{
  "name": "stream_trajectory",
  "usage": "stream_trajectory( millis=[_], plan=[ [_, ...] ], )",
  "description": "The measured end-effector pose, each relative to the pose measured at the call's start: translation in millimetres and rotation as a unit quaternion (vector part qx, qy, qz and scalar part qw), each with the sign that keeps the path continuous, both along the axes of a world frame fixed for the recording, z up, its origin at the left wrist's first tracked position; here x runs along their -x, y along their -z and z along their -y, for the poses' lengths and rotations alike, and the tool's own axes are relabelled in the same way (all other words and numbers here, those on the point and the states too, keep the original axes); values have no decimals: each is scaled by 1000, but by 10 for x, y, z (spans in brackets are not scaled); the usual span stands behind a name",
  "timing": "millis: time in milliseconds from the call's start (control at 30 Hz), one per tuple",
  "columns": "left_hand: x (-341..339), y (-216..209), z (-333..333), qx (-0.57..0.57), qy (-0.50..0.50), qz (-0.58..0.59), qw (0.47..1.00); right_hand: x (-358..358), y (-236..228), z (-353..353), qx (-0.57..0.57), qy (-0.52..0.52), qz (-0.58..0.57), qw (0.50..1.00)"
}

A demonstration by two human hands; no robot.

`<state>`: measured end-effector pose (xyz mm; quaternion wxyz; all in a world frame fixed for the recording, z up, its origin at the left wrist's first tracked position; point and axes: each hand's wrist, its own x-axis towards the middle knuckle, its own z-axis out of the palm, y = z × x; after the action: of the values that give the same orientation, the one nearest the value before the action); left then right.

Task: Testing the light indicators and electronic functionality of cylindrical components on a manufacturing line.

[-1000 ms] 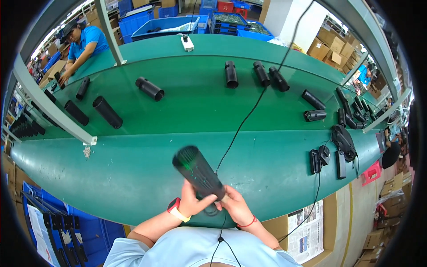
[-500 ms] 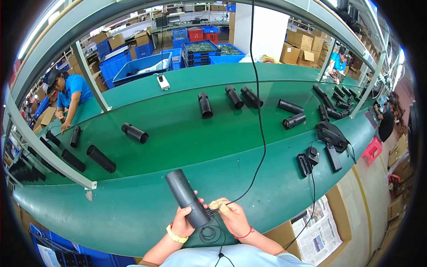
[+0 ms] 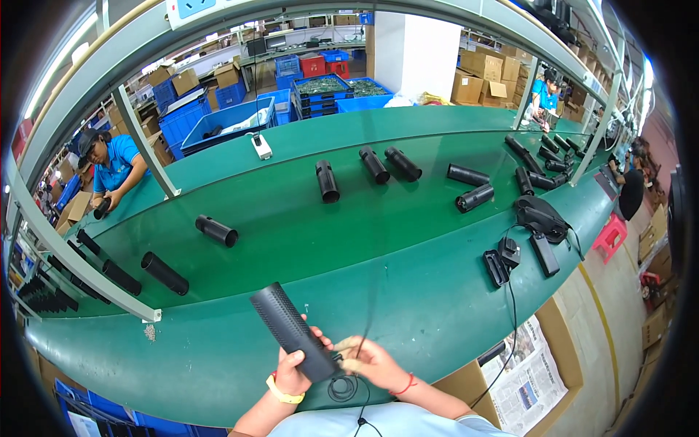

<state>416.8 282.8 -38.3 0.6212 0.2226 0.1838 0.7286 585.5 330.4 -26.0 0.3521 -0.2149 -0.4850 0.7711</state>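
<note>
Left hand grips black tube, lower centre of frame, tilted, far end toward upper left. Right hand at tube's lower end, fingers bent beside blurred cable; can't tell if pinching it. More tubes on green belt, mid-frame.

Your left hand grips the black tube, tilted over the green bench, while your right hand, fingers blurred, is positioned at the tube's lower end, near a coiled black cable.
</note>
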Motion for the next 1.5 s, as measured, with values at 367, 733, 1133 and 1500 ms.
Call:
stream_trajectory(
  millis=[367, 733, 1133, 1500],
  plan=[
    [70, -43, 2, 82, 67, 34, 994, 34, 195, 16, -140, -18, 89, 986],
    [1187, -362, -547, 67, -304, -367, 877, -610, 102, -867, -7, 167, 30, 985],
    [1986, 223, -1261, 171, -553, -627, 521, -871, 624, -1326, 9, 26, -29, 999],
    [-757, 111, -3113, -219, -186, -747, 600, -738, 684, -1313, -319, 284, 221, 877]
  ],
)
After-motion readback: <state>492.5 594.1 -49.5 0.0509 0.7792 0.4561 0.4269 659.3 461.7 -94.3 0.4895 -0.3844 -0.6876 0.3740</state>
